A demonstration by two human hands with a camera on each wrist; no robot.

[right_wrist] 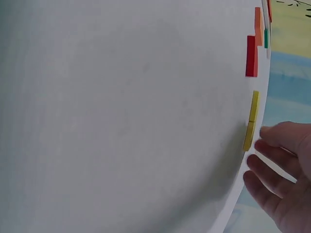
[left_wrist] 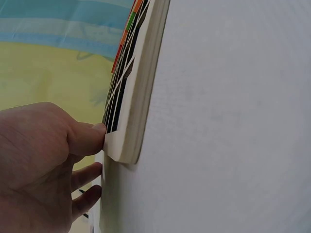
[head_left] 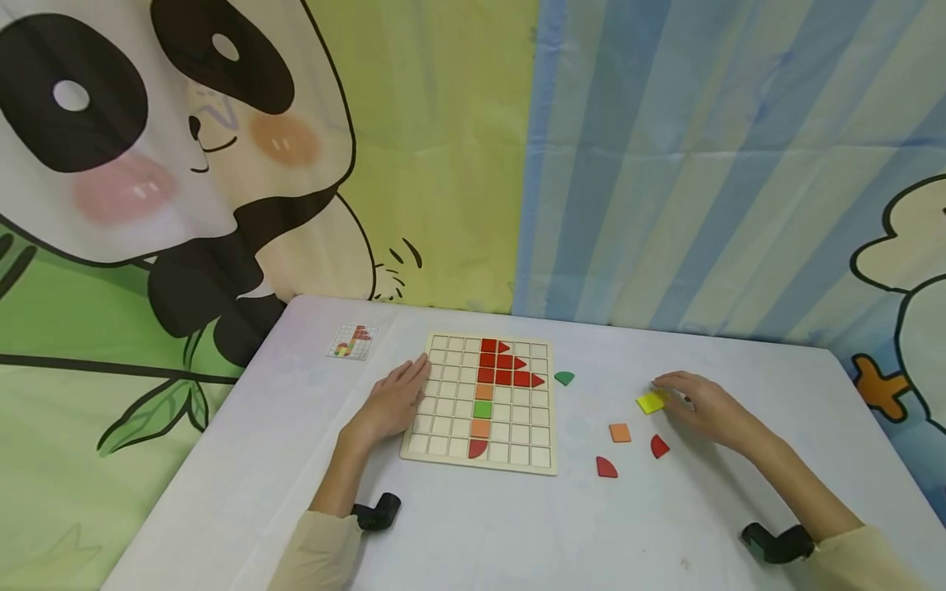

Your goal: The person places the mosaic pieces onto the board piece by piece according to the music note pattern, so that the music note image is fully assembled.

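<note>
A wooden grid board (head_left: 515,455) lies in the middle of the table, with red pieces (head_left: 505,377), orange squares, a green square (head_left: 483,410) and a red quarter-round piece in one column and its top rows. My left hand (head_left: 392,404) rests against the board's left edge; in the left wrist view the thumb of that hand (left_wrist: 39,165) touches the edge near a corner. Right of the board, my right hand (head_left: 705,412) has its fingertips at the yellow pieces (head_left: 650,402). The right wrist view shows two yellow pieces (right_wrist: 251,119) side by side, just beyond loosely bent fingers (right_wrist: 265,167).
Loose on the table lie a green quarter-round piece (head_left: 565,377), an orange square (head_left: 620,432) and two red quarter-round pieces (head_left: 607,467). A small pattern card (head_left: 352,341) sits at the back left. Behind the table hangs a printed curtain (head_left: 458,156).
</note>
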